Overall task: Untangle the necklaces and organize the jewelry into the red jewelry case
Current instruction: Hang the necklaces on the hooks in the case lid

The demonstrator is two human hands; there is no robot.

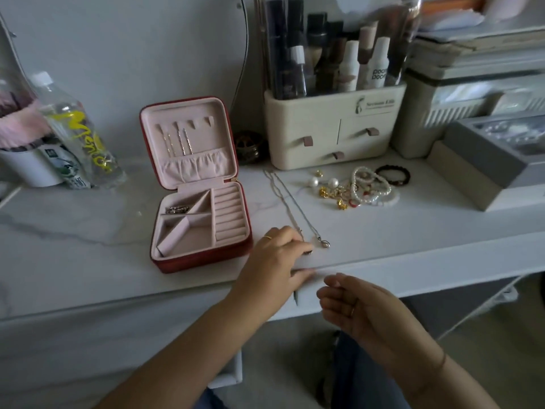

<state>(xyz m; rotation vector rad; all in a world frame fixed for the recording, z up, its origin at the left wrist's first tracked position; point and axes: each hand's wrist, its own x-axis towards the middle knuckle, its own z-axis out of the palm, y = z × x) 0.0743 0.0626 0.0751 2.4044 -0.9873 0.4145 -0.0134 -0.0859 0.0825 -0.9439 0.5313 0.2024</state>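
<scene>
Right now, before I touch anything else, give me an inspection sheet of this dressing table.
Surface: white marbled tabletop.
Job's things: red jewelry case open, chains hanging in its lid; two necklaces lying straight beside it; jewelry pile of pearl bracelets and gold earrings further right.
Clutter: plastic bottle, cosmetics organizer, grey boxes.
Hands: left hand with fingers on one necklace's pendant end, grip unclear; right hand open, holding nothing.
Cables: thin dark line on the wall, cable or mirror edge unclear.
Surroundings: pale wall, jeans below.
</scene>
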